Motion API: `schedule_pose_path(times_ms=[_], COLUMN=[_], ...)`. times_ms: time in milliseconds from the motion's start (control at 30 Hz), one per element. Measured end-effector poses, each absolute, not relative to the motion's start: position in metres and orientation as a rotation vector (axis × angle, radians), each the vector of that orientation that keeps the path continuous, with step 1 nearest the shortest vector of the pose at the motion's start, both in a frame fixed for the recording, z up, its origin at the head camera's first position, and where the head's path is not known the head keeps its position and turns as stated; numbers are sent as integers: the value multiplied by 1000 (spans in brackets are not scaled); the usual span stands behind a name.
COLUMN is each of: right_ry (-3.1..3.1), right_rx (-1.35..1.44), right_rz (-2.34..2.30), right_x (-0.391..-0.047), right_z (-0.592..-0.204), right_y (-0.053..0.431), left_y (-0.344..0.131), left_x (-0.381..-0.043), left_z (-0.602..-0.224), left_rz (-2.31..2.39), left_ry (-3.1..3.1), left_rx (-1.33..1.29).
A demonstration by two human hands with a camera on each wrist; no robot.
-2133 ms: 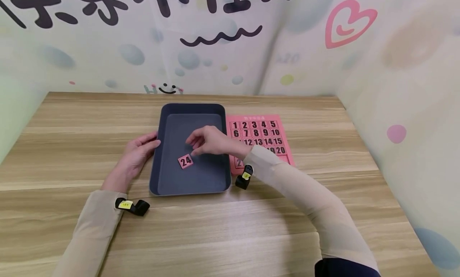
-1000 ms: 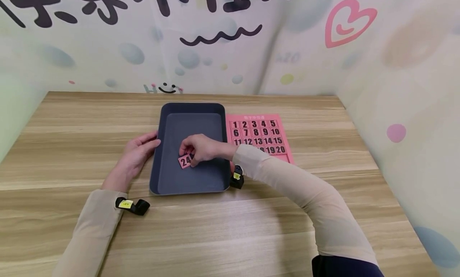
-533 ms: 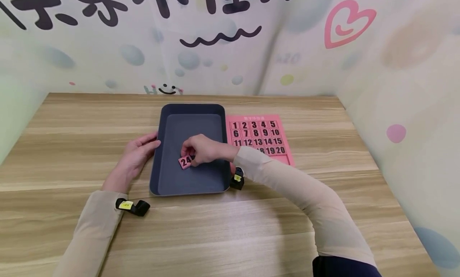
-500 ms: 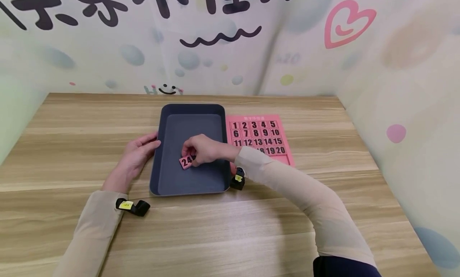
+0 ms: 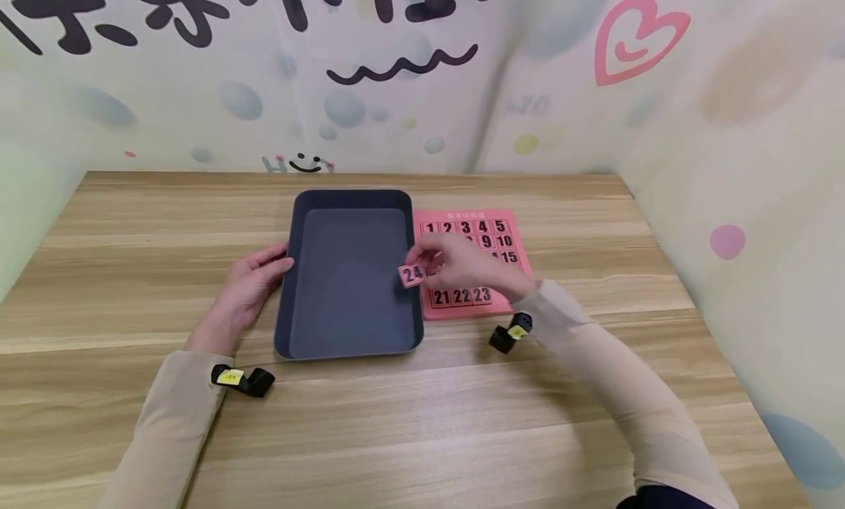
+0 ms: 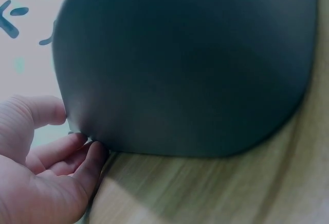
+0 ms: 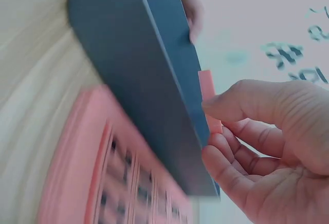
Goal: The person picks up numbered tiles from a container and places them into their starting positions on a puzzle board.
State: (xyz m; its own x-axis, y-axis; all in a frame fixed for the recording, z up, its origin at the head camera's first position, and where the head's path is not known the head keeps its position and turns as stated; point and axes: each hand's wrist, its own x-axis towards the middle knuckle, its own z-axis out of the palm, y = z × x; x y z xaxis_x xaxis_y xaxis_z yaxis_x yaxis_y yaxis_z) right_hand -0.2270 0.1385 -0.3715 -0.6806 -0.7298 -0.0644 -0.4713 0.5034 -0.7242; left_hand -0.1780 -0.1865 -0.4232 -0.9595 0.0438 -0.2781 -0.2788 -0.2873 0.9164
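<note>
A pink square number tile marked 24 (image 5: 411, 275) is pinched between the thumb and fingers of my right hand (image 5: 455, 261), above the tray's right rim. The right wrist view catches the tile (image 7: 209, 98) edge-on. The dark blue-grey tray (image 5: 350, 289) lies on the table with nothing inside. My left hand (image 5: 247, 285) holds the tray's left side; in the left wrist view its thumb touches the upper edge and its fingers (image 6: 95, 157) the lower edge. A pink number puzzle board (image 5: 465, 315) lies right of the tray, its middle hidden by my right hand.
The board's visible tiles run in rows, with 21, 22 and 23 in the front row. The wooden table (image 5: 370, 428) extends around the tray and board. A printed white wall (image 5: 218, 69) stands behind the table, and another (image 5: 759, 164) on the right.
My right hand took hold of the 24 tile in the tray, lifted it and carried it right to the rim beside the board. My left hand and the tray stay put.
</note>
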Motion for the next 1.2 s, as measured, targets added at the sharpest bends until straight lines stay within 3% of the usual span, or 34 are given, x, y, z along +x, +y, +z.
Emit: schedule_pose_path(times_ms=[567,1200], right_ry=[2508,2733], right_rx=[-642,-758], right_rz=[-1101,-911], right_x=[-208,-197], right_z=[-398,-407], right_y=[256,253], left_y=[-188,-188], left_x=[-179,-178], left_z=[-424,-423], left_rz=[2376,2315], left_ry=[1729,1771], left_rx=[-297,-330])
